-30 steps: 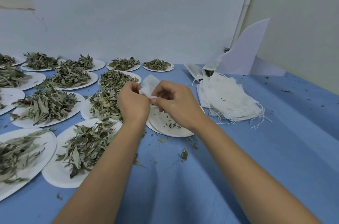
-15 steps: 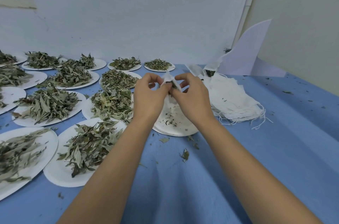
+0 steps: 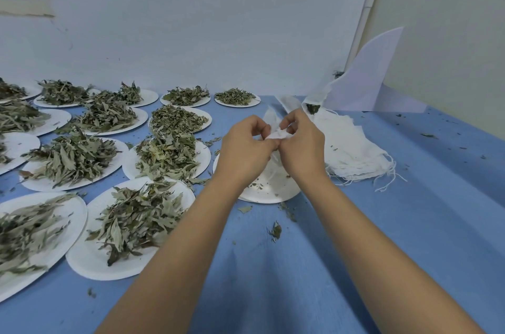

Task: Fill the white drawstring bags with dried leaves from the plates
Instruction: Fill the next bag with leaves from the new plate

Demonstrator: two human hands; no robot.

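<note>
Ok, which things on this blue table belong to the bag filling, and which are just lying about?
Job in hand: left hand, right hand, both pinching the small white cloth drawstring bag; pile of white cloth bags; white paper plates of dried green leaves; nearly bare white paper plate beneath the hands.
Lying about: pale curved sheet against the wall; scattered leaf crumbs on the blue tablecloth.

Thirteen plates (image 3: 90, 265) heaped with dried leaves (image 3: 136, 218) are counted across the left half of the frame, and one nearly bare plate (image 3: 269, 192) at centre. Two hands, the left hand (image 3: 243, 153) and the right hand (image 3: 303, 147), are seen, with one white bag (image 3: 276, 135) pinched between them; the pile of bags (image 3: 352, 153) at right cannot be counted.
</note>
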